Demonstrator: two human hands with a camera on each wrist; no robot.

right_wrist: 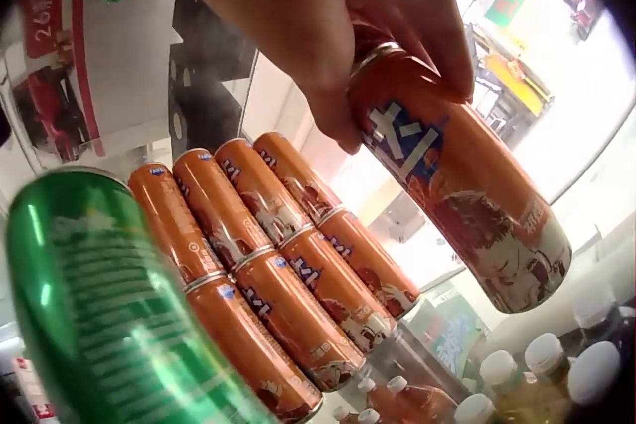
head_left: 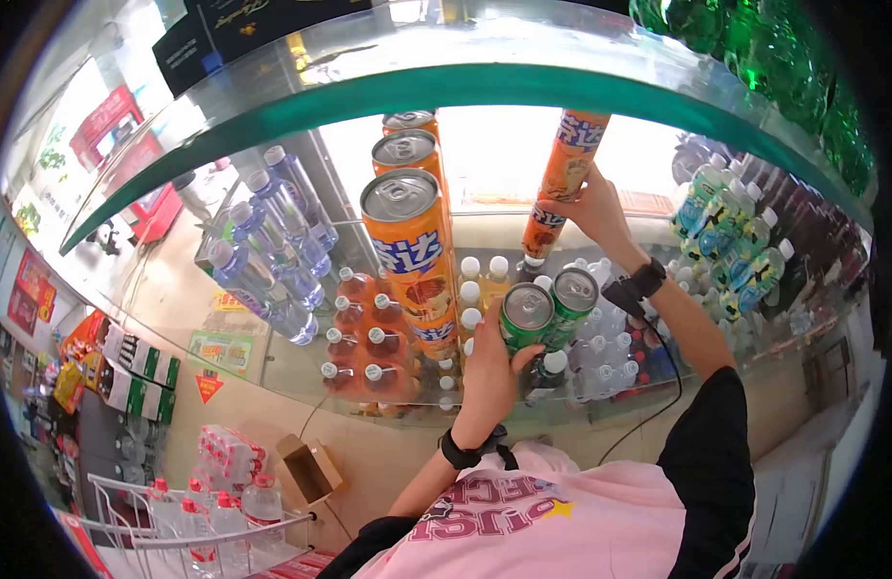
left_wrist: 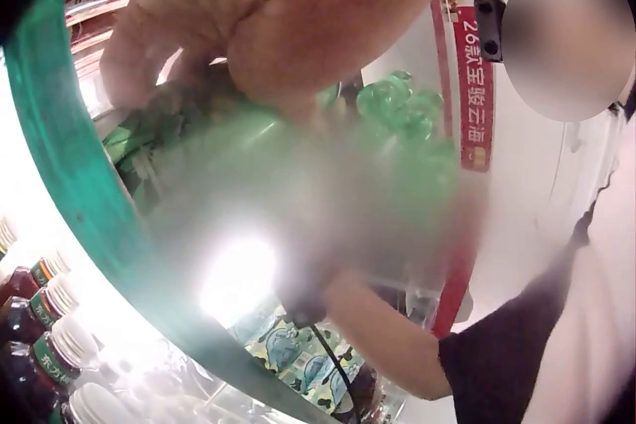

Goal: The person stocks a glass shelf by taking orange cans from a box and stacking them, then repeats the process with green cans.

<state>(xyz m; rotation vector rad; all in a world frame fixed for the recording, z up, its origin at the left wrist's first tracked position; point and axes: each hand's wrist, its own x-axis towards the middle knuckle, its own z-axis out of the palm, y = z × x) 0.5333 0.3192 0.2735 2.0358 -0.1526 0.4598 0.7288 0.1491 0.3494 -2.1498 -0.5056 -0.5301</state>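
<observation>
My left hand (head_left: pixel 488 372) holds a green can (head_left: pixel 526 318) upright in the head view, its thumb across the front and its other fingers mostly hidden. A second green can (head_left: pixel 573 293) stands close against the first. In the left wrist view the green is blurred below the left hand (left_wrist: pixel 268 26). My right hand (head_left: pixel 598 214) grips orange soda cans (head_left: pixel 573 145), one above the other, with fingers around where they meet. The lower orange can (right_wrist: pixel 462 190) shows its label in the right wrist view, below the right hand (right_wrist: pixel 328 31).
Stacked orange cans (head_left: pixel 407 241) stand left of the hands. Bottles of amber drink (head_left: pixel 369 343) and clear water bottles (head_left: pixel 272 241) are further left. Blue-green labelled bottles (head_left: pixel 731 227) stand at right. A thick green glass edge (head_left: pixel 446 85) arches above. A cable (head_left: pixel 673 352) hangs from the right wrist.
</observation>
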